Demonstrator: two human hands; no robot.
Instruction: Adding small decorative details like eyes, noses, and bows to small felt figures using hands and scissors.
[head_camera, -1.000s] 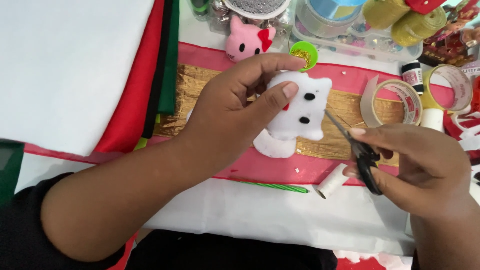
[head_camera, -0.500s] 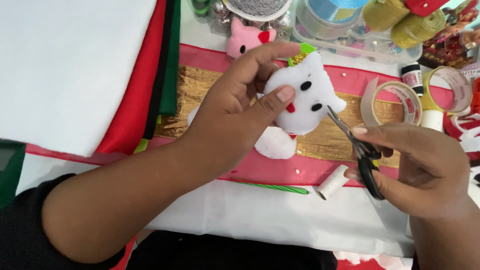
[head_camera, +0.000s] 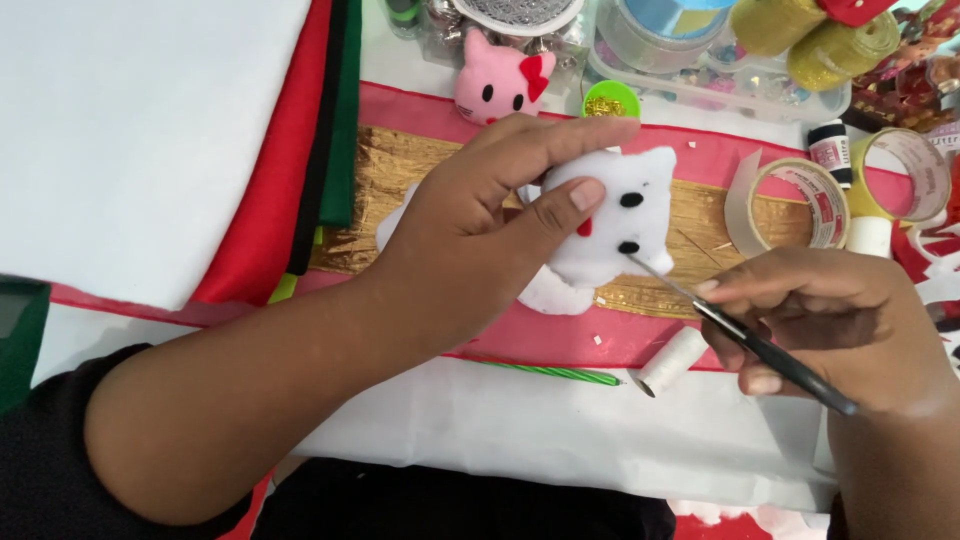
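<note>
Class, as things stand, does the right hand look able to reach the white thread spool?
Probably yes: the white thread spool lies just beside the right hand with nothing between, though that hand's grip is taken up by scissors.

Plush cat (head_camera: 618, 225) sits mid-desk on the ribbon strip (head_camera: 400, 165); tape rolls (head_camera: 795, 205) to its right, thread spool (head_camera: 670, 362) in front, felt sheets (head_camera: 150, 130) left.
</note>
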